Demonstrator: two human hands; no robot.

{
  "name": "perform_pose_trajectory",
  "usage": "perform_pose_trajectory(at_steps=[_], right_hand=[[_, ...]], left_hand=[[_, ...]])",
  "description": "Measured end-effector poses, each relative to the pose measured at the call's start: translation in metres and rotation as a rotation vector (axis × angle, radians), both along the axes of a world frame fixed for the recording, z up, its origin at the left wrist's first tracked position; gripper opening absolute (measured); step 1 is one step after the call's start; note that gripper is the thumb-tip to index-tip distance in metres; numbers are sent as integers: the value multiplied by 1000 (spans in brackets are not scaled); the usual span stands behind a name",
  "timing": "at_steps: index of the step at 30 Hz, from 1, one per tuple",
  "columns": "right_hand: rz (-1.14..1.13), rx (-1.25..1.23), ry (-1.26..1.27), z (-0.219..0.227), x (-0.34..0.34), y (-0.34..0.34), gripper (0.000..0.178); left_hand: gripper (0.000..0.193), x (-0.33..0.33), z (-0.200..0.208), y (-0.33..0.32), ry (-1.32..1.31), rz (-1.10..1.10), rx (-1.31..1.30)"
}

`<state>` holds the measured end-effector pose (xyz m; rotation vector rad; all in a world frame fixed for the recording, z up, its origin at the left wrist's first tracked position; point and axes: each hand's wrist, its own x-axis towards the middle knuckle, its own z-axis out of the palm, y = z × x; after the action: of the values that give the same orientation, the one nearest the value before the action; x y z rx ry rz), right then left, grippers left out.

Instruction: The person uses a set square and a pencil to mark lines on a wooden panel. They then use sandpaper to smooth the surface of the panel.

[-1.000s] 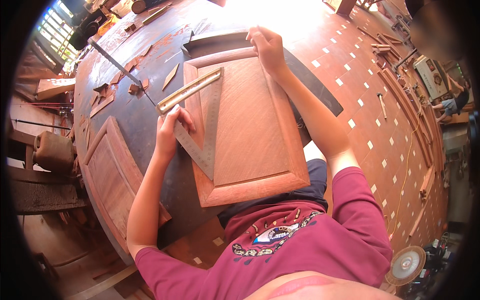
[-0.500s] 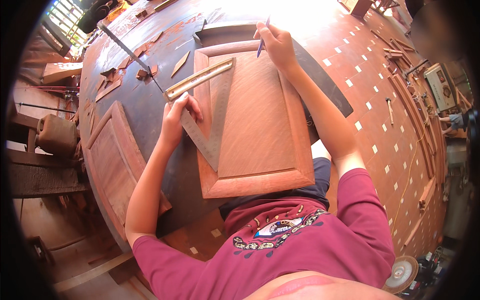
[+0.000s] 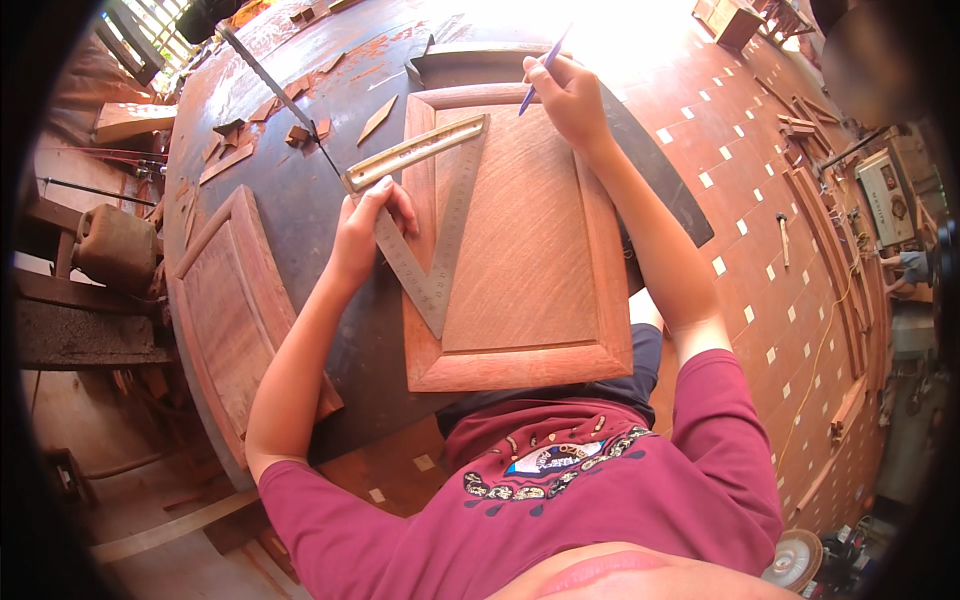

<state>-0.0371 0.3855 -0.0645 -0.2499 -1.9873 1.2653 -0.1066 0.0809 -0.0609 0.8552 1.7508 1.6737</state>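
Observation:
A reddish-brown wooden panel [image 3: 535, 240] with a raised frame lies in front of me, its near edge at my lap. Across its left side rests a metal triangle square [image 3: 457, 220] with a brass-coloured stock. My left hand [image 3: 362, 230] grips the square's left corner, fingers curled over the edge and partly hidden. Above the panel's far right, my right hand [image 3: 572, 105] pinches a blue-purple pen [image 3: 528, 98], its tip pointing down toward the wood. Whether the tip touches the panel I cannot tell.
Under the panel is a dark worktable [image 3: 365, 375]. A second framed panel [image 3: 232, 315] leans along its left side. Wood offcuts [image 3: 377, 121] and a long thin metal bar [image 3: 262, 72] lie beyond my left hand. On the tiled floor at right are a hammer [image 3: 783, 240] and wood strips [image 3: 838, 250].
The whole view has shifted slightly. My left hand keeps its hold on the square, and my right hand with the pen has moved a little, its pen tilting more.

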Motion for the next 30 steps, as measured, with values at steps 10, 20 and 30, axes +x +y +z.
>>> perform_pose_trajectory(at_steps=[10, 20, 30], right_hand=[[-38, 362, -10, 2, 5, -8, 31], [-22, 418, -86, -1, 4, -7, 31], [34, 438, -155, 7, 8, -12, 30]], left_hand=[[46, -3, 0, -1, -13, -21, 12], [47, -2, 1, -2, -6, -16, 0], [47, -3, -1, -2, -2, -20, 3]])
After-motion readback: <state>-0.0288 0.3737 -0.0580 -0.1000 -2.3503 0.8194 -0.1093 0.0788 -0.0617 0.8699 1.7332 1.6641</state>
